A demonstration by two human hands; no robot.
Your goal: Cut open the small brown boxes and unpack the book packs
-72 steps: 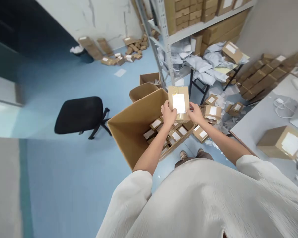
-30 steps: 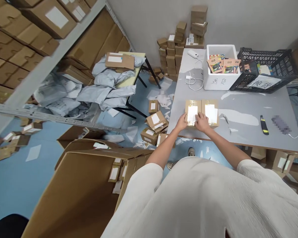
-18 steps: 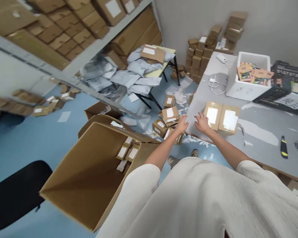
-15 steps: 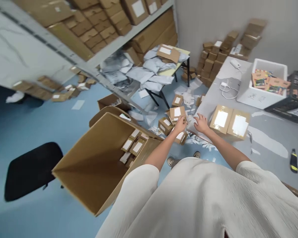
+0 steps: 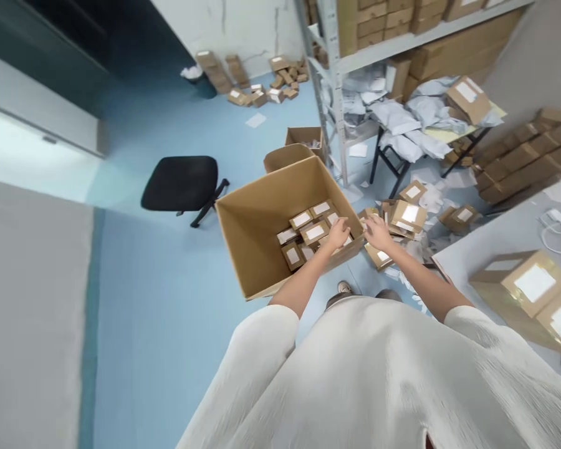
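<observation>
A large open cardboard box [image 5: 257, 224] stands in the middle of the head view, with several small labelled cartons [image 5: 315, 232] inside it. My left hand [image 5: 339, 233] is over the right side of its opening, fingers slightly curled and apart, with nothing visible in it. Just outside the box's right edge is my right hand [image 5: 378, 232], fingers spread and holding nothing that shows. Beneath and beyond the right hand, small cartons [image 5: 408, 215] lie on the floor. Whether either hand touches the box edge cannot be made out.
A black chair [image 5: 181, 183] stands left of the box. Metal shelving [image 5: 336, 93] rises behind. A small table [image 5: 493, 117] holds grey mailing bags [image 5: 397, 117]. At the right, two taped cartons [image 5: 535, 284] sit on a grey table [image 5: 477, 237]. Paper scraps litter the floor.
The view has swung left, so the large box now lies under and beside my hands, and the grey table has moved to the right edge. Both hands remain raised and apart.
</observation>
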